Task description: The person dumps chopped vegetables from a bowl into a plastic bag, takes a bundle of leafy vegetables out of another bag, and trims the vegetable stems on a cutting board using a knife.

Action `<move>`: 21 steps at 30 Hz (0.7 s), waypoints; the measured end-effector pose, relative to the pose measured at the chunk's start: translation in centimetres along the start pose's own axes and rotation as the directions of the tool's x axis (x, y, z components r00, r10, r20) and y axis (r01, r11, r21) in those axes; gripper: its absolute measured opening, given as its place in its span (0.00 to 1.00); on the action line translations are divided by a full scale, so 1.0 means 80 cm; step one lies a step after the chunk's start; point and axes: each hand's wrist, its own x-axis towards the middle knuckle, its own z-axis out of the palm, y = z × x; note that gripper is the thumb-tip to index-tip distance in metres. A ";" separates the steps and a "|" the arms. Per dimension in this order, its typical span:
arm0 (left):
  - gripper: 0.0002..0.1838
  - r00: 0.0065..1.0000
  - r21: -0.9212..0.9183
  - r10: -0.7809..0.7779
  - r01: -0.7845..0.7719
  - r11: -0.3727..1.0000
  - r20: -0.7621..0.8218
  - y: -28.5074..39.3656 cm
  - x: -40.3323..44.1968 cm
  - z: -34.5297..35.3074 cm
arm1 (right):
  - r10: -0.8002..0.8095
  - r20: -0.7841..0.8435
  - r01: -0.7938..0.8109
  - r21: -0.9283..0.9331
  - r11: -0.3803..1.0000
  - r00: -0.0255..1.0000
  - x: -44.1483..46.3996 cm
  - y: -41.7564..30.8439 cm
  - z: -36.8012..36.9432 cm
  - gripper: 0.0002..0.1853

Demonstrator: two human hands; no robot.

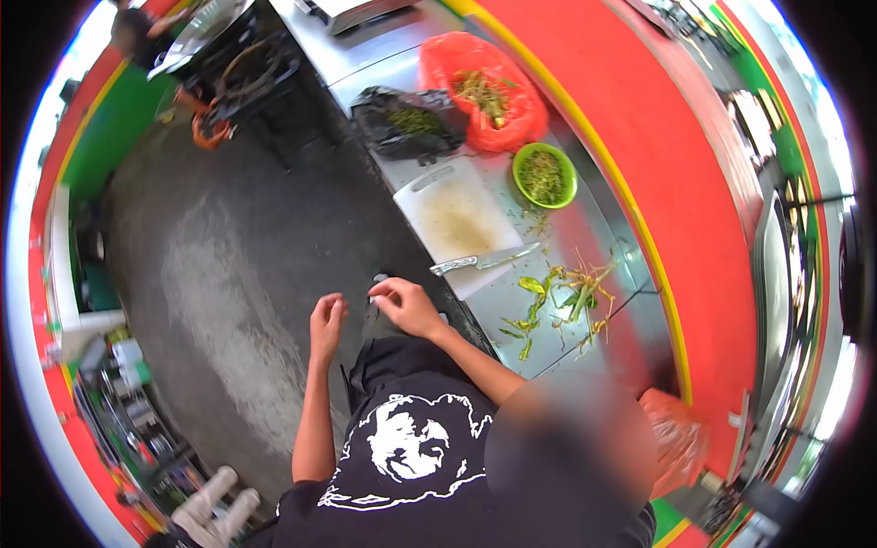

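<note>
Both my hands are in the air in front of my body, away from the metal counter [548,356]. My left hand [328,321] has loosely bent fingers and shows nothing in them. To its right, my right hand [407,306] has its fingers curved over toward the left, with a gap to the thumb and no object visible. Nearest to the right hand is a knife [489,258] lying across the lower end of a stained white cutting board [461,212]. Loose green leaves and stalks [577,300] are scattered on the counter beyond the knife.
A green bowl [572,183] of chopped greens stands beside the board. Farther up lie a black plastic bag [373,117] and a red plastic bag [523,119], both with plant matter. A black burner stand [274,87] with a wok [206,32] is upper left, near another person [135,32].
</note>
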 end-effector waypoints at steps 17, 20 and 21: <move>0.18 0.626 -0.132 0.176 -0.117 0.984 0.760 0.166 0.156 0.330 | 0.396 -0.813 0.117 0.484 0.867 0.427 0.002 0.094 -0.133 0.15; 0.21 0.524 -0.093 0.166 -0.163 0.982 0.835 0.170 0.202 0.348 | 0.397 -0.861 0.195 0.470 0.861 0.318 0.043 0.093 -0.153 0.16; 0.21 0.496 -0.102 0.176 -0.172 0.980 0.850 0.179 0.215 0.357 | 0.389 -0.876 0.221 0.455 0.863 0.284 0.055 0.095 -0.161 0.16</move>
